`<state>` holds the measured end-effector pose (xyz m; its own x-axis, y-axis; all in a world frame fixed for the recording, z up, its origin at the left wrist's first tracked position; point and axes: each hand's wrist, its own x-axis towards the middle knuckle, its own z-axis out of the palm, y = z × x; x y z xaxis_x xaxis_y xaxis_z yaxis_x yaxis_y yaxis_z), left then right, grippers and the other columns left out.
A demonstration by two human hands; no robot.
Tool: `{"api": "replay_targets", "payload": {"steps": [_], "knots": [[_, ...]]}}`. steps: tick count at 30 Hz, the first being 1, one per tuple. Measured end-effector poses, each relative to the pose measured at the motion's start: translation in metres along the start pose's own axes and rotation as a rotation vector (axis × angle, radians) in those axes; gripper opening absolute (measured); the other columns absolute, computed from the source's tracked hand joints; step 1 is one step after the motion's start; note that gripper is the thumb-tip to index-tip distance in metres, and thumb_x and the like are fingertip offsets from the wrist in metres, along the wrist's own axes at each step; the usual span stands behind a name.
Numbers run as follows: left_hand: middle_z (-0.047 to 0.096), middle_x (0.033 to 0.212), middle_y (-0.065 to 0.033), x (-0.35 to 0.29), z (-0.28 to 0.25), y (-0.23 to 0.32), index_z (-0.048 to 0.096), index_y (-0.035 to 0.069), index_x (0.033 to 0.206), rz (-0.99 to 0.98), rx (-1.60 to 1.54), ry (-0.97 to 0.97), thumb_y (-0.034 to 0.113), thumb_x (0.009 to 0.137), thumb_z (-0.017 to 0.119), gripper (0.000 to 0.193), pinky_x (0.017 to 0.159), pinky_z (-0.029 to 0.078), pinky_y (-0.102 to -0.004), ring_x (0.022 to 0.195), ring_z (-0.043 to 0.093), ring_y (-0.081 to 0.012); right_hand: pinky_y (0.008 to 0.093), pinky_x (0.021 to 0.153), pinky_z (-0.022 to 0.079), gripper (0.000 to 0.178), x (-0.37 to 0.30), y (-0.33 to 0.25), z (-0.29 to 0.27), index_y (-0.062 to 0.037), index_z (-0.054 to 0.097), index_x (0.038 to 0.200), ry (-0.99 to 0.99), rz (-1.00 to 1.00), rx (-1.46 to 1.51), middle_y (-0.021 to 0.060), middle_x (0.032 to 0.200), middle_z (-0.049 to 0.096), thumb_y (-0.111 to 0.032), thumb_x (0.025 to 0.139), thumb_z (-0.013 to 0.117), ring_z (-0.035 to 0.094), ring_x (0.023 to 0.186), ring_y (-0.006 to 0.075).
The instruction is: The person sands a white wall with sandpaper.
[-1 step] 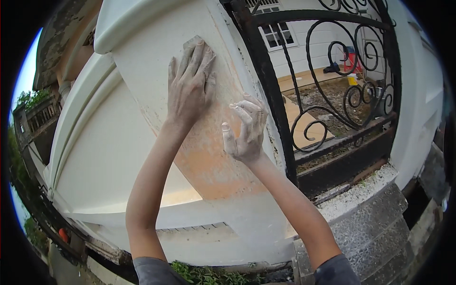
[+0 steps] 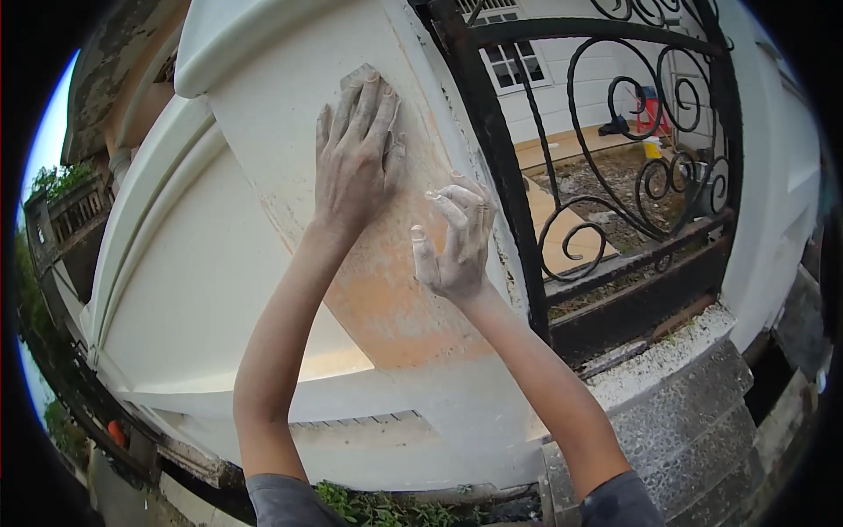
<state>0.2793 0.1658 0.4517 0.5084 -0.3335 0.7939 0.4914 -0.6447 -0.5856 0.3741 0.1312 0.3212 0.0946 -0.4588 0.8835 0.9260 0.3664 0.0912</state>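
My left hand (image 2: 358, 162) lies on the upper part of a white wall pillar (image 2: 290, 114), pressing down a grey piece of sandpaper (image 2: 355, 77). Only the sandpaper's edges show past the fingertips and beside the thumb; the rest is hidden under the palm. Below the hand, the pillar's face has a worn, peach-orange patch (image 2: 395, 303) with whitish streaks. Close to the pillar's right edge is my right hand (image 2: 458, 241), coated in white dust, fingers apart and loosely bent, holding nothing. Whether its far fingers touch the pillar, I cannot tell.
A black iron gate (image 2: 500, 167) with scrollwork stands right of the pillar. Behind it are a yellow container (image 2: 651, 147) and a red object (image 2: 648, 116). Stone steps (image 2: 676, 422) lie at lower right. Green plants (image 2: 386, 508) grow at the wall's foot.
My left hand has slid slightly to the right over the pillar with the sandpaper. My right hand is nearly where it was.
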Motion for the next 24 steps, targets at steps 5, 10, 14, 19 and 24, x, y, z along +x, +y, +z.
{"api": "replay_targets", "payload": {"steps": [5, 10, 14, 19, 24], "knots": [[0.032, 0.148, -0.0080, -0.009, 0.010, 0.010, 0.042, 0.012, 0.138, -0.048, -0.017, 0.037, 0.019, 0.089, 0.051, 0.050, 0.110, 0.018, -0.0528, 0.137, 0.027, -0.0284, 0.0531, 0.099, 0.025, 0.043, -0.003, 0.002, -0.002, -0.0126, 0.048, 0.119, -0.036, 0.004, -0.017, 0.0098, 0.105, 0.049, -0.019, 0.079, 0.059, 0.046, 0.110, 0.0322], [0.033, 0.147, -0.0053, 0.008, 0.012, -0.015, 0.045, 0.014, 0.136, -0.038, 0.023, 0.056, 0.019, 0.091, 0.048, 0.045, 0.111, 0.018, -0.0530, 0.138, 0.026, -0.0264, 0.0534, 0.099, 0.025, 0.043, -0.002, 0.002, -0.004, -0.0139, 0.048, 0.119, -0.064, -0.003, -0.020, 0.0091, 0.104, 0.049, -0.018, 0.078, 0.060, 0.046, 0.110, 0.0320], [0.036, 0.145, -0.0062, 0.039, 0.005, -0.041, 0.052, 0.013, 0.129, -0.073, 0.088, 0.224, 0.022, 0.094, 0.044, 0.037, 0.110, 0.021, -0.0535, 0.136, 0.029, -0.0261, 0.0530, 0.099, 0.025, 0.044, -0.002, -0.003, -0.001, -0.0141, 0.048, 0.119, -0.066, 0.006, 0.007, 0.0089, 0.103, 0.050, -0.018, 0.077, 0.060, 0.047, 0.110, 0.0315], [0.036, 0.146, -0.0024, -0.022, 0.025, 0.027, 0.047, 0.015, 0.133, 0.038, -0.059, 0.015, 0.023, 0.090, 0.051, 0.044, 0.110, 0.020, -0.0553, 0.136, 0.030, -0.0232, 0.0525, 0.098, 0.026, 0.044, -0.002, 0.007, -0.008, -0.0140, 0.048, 0.119, -0.054, -0.004, -0.035, 0.0082, 0.102, 0.050, -0.017, 0.077, 0.061, 0.047, 0.109, 0.0311], [0.039, 0.144, -0.0007, 0.010, 0.008, -0.019, 0.049, 0.016, 0.132, 0.006, 0.040, 0.083, 0.020, 0.088, 0.052, 0.045, 0.109, 0.017, -0.0580, 0.136, 0.029, -0.0215, 0.0513, 0.098, 0.026, 0.041, -0.003, -0.002, 0.005, -0.0121, 0.049, 0.117, -0.046, -0.027, 0.020, 0.0079, 0.102, 0.050, -0.017, 0.077, 0.060, 0.047, 0.109, 0.0311]]}}
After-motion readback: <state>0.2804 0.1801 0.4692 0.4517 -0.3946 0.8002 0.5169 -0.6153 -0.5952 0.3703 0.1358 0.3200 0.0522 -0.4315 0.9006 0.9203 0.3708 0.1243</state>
